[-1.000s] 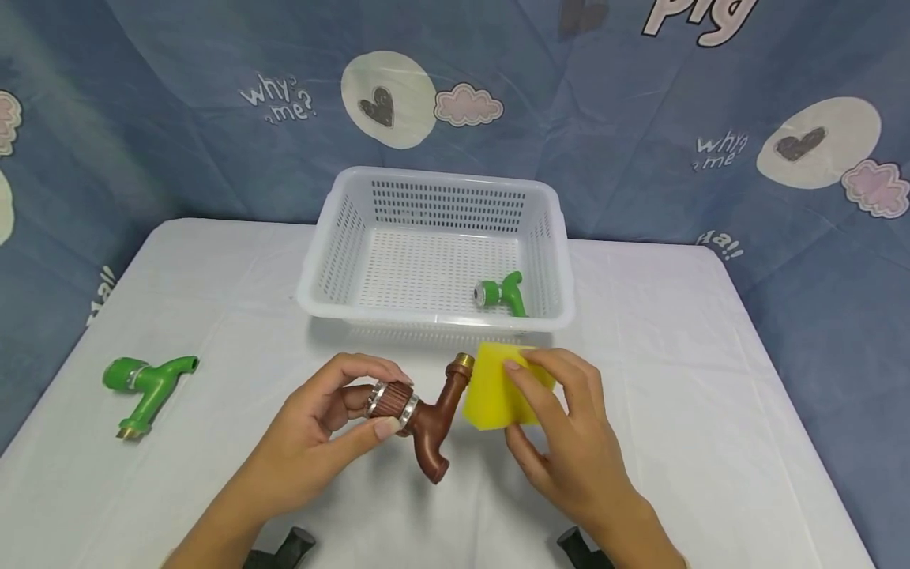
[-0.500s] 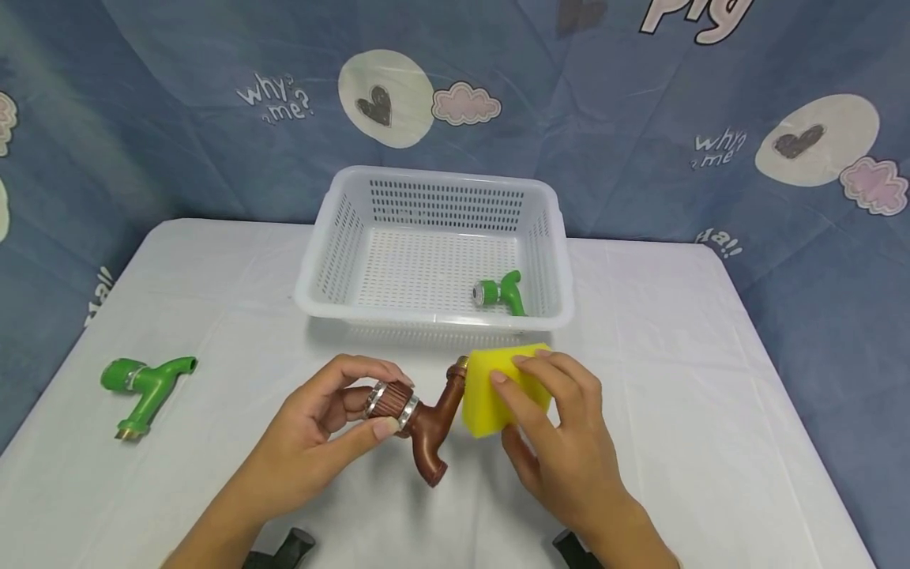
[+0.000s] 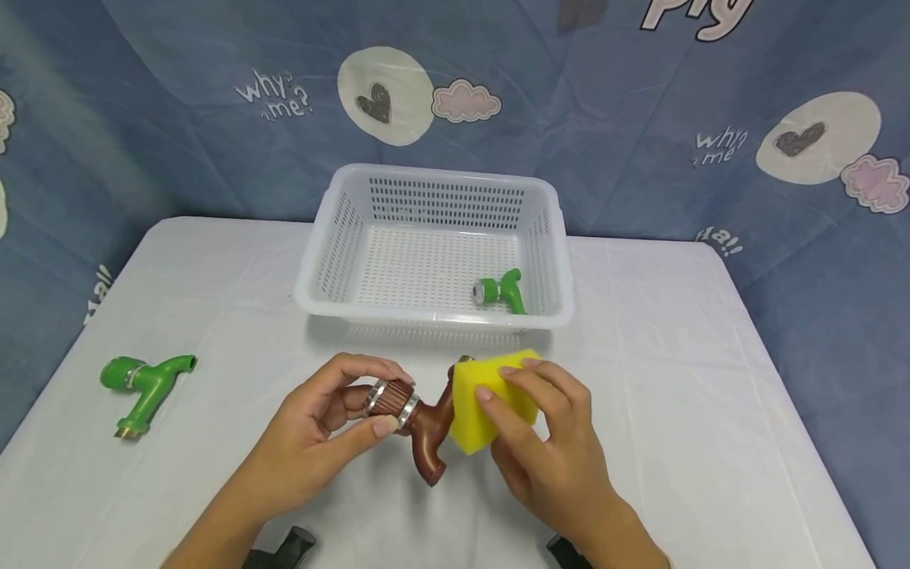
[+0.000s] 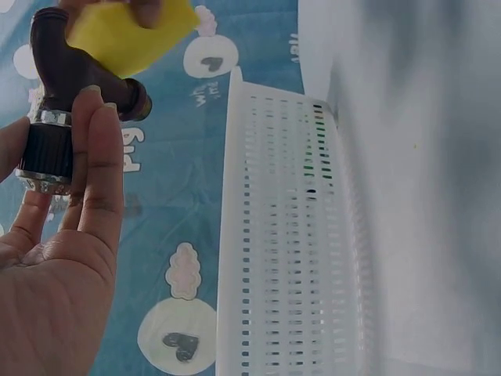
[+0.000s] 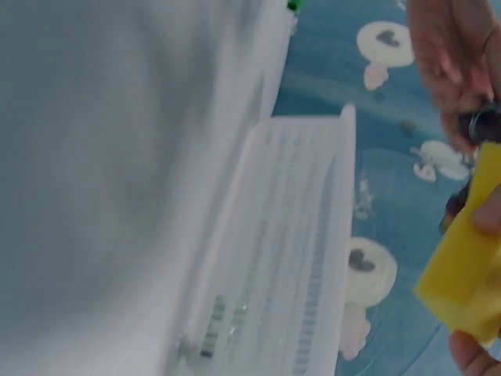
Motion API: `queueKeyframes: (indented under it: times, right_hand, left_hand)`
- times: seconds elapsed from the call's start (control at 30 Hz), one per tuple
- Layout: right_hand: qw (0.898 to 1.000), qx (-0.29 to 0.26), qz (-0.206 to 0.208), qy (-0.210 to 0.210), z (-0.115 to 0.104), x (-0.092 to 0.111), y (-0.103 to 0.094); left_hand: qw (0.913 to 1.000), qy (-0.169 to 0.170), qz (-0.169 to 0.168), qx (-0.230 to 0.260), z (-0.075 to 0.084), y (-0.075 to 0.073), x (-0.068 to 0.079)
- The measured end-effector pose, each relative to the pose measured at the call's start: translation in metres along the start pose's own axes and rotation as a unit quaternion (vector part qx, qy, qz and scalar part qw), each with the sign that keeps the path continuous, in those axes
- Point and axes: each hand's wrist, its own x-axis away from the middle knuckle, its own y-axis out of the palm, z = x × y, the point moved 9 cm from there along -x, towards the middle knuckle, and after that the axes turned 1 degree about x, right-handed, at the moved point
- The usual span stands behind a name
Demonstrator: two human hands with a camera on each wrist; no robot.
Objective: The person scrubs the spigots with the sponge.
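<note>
My left hand pinches a brown faucet by its ribbed knob, between the thumb and the fingers. The faucet's threaded end points up and away, and its spout hangs down. In my right hand is a yellow sponge, held between thumb and fingertips against the faucet's threaded arm, covering part of it. The left wrist view has the faucet in the left hand's fingers with the sponge behind it. At the right wrist view's edge the sponge partly hides the faucet.
Behind the hands stands a white perforated basket with a small green faucet inside. Another green faucet lies on the white-covered table at the left. A patterned blue cloth hangs behind the table.
My right hand has moved the sponge left and slightly down, from beside the brown faucet's threaded arm onto it. The left hand and faucet have stayed nearly still.
</note>
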Motion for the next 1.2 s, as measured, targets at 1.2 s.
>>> queueKeyframes:
  times: [1.2]
  right_hand:
    - [0.999,0.016,-0.011,0.038,0.013,0.006,0.003]
  left_hand:
    - [0.9992,-0.033,0.023,-0.003,-0.004,-0.006,0.000]
